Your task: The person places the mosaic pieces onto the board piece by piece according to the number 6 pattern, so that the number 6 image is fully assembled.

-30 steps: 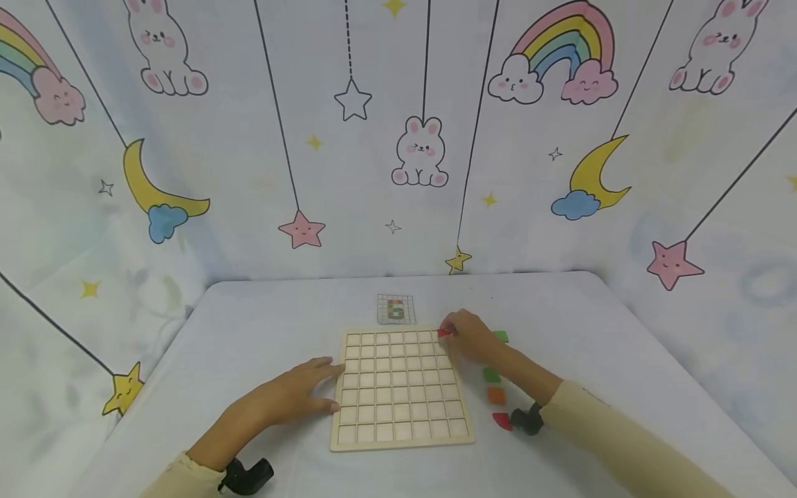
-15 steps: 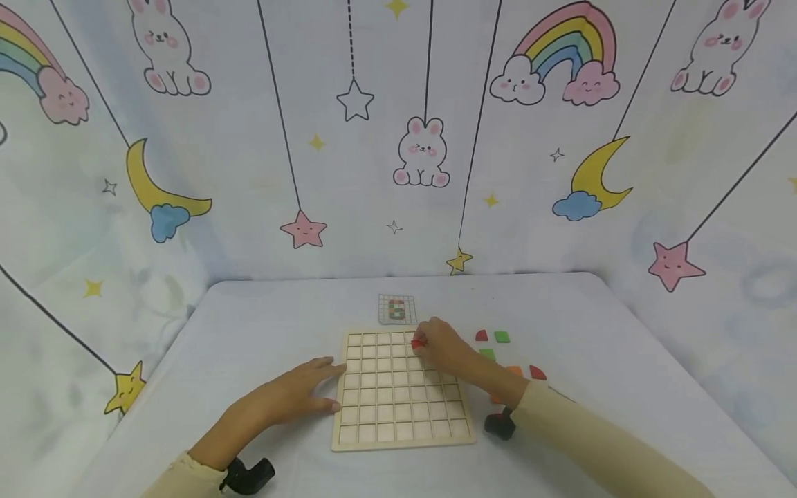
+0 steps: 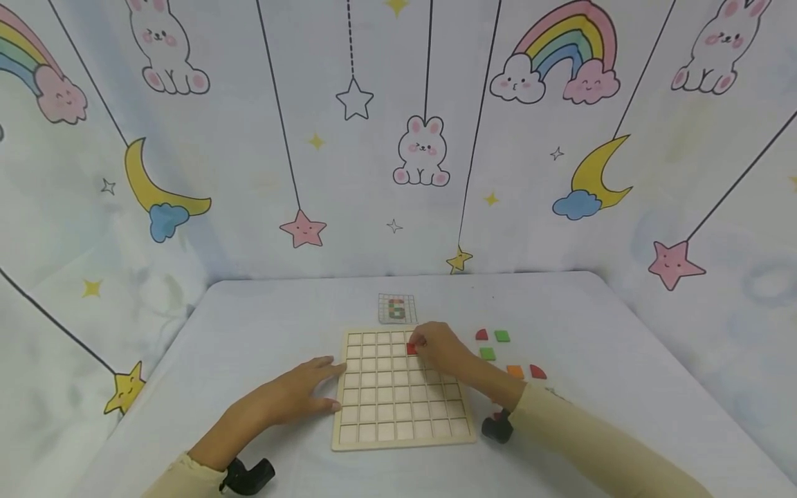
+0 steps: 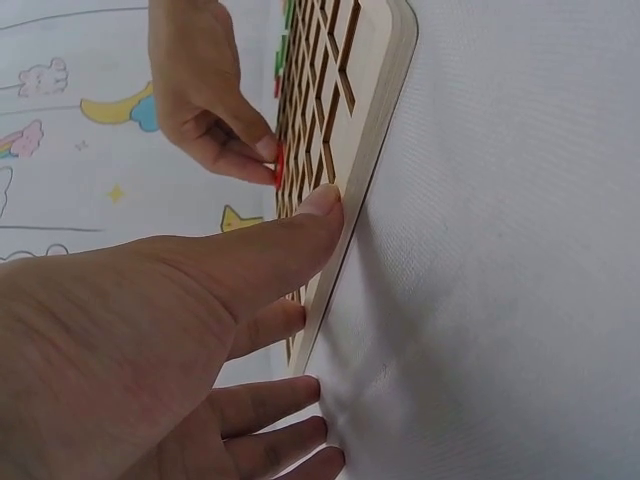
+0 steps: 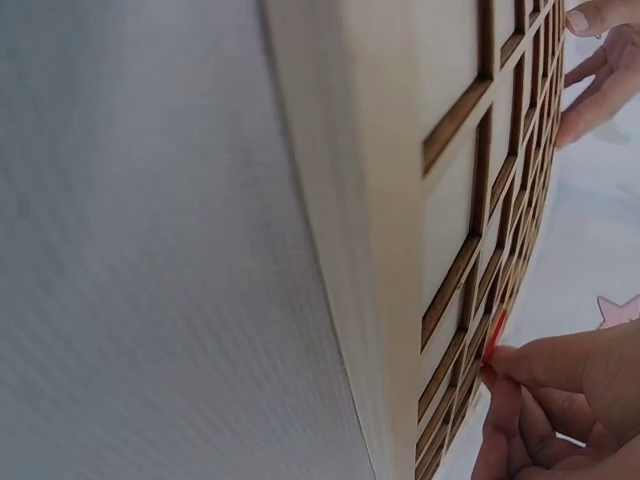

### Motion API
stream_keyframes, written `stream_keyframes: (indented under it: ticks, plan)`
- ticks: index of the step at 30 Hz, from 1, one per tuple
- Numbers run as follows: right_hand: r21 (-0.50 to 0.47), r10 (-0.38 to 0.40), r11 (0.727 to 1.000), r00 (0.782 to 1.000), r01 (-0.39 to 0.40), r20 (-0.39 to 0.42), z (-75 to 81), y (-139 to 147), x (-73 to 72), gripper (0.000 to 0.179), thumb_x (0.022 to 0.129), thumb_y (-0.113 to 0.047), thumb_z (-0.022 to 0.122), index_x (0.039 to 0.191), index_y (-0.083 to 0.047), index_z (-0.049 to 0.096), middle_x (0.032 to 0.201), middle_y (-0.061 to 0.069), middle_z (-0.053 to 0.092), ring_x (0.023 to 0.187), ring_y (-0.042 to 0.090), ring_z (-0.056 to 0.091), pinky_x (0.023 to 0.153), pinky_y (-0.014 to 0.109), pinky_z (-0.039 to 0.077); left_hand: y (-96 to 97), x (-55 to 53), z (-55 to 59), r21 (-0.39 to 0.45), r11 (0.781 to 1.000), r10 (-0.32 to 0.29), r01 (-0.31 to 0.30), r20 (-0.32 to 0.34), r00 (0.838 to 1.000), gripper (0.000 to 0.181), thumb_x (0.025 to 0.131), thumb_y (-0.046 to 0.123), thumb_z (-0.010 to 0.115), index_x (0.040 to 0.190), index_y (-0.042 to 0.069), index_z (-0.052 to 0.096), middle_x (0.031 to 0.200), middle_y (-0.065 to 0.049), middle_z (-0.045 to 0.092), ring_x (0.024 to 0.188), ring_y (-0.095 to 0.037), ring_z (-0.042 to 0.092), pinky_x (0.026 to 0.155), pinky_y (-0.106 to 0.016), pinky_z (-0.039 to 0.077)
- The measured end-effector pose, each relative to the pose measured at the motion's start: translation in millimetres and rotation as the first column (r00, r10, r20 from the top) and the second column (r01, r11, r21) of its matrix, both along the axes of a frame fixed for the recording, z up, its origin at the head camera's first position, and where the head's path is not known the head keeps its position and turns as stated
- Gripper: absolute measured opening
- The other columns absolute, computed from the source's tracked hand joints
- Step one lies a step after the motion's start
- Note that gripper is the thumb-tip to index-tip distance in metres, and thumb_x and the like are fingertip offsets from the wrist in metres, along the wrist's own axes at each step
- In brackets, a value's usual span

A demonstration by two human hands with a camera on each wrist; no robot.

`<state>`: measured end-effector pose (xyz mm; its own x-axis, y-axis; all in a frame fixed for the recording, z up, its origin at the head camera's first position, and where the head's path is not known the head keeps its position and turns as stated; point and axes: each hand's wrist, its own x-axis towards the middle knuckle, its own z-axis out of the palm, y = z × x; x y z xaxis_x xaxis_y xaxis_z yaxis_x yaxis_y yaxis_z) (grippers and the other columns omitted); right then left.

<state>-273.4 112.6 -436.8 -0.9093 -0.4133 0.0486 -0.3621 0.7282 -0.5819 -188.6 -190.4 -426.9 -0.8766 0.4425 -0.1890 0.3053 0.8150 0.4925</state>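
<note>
My right hand (image 3: 443, 351) pinches a small red tile (image 3: 411, 349) between thumb and fingertips over the wooden grid board (image 3: 403, 444), in the upper rows right of its middle. In the right wrist view the tile (image 5: 496, 335) appears thin and edge-on, right at the slots. My left hand (image 3: 297, 391) lies along the board's left side with its fingers spread. The left wrist view shows that thumb (image 4: 320, 200) resting on the board's rim (image 4: 375, 110), the other fingers extended past the edge. The visible compartments hold no tiles.
Behind the board lies a clear gridded card (image 3: 396, 309) with a coloured pattern. To the right are loose pieces: a red quarter-round (image 3: 481, 335), a green tile (image 3: 501, 336), another green tile (image 3: 487, 353), an orange tile (image 3: 515, 371) and a second red quarter-round (image 3: 538, 372).
My right hand has moved left from the board's upper right corner with the red tile, then slightly down to a compartment. My left hand has stayed on the left edge.
</note>
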Motion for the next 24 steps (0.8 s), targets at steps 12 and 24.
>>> stream_keyframes:
  ticks: [12,24]
  plan:
    - [-0.028,0.051,0.998,0.998,-0.053,-0.046,4.6,19.6,-6.2,0.006,0.097,-0.002,0.073,0.102,-0.003,0.076,0.096,0.005,0.073,0.091,0.018,0.065,0.084,0.038,0.059,-0.3,-0.1,-0.8,-0.008,1.000,-0.007,0.006,-0.013,1.000,0.073,0.096,0.041,0.077,0.156,0.009,0.051,0.163,-0.027,0.040,0.151,-0.050,0.038,0.121,-0.067,0.034]
    - [-0.028,-0.109,0.993,0.991,0.111,0.080,15.0,108.1,-33.4,0.029,0.102,-0.016,0.069,0.127,-0.002,0.071,0.117,0.012,0.073,0.108,0.027,0.067,0.089,0.043,0.060,-1.2,-0.1,-1.7,-0.001,1.000,-0.024,0.024,-0.019,1.000,0.073,0.097,0.039,0.077,0.156,0.006,0.051,0.162,-0.030,0.040,0.150,-0.052,0.039,0.120,-0.068,0.035]
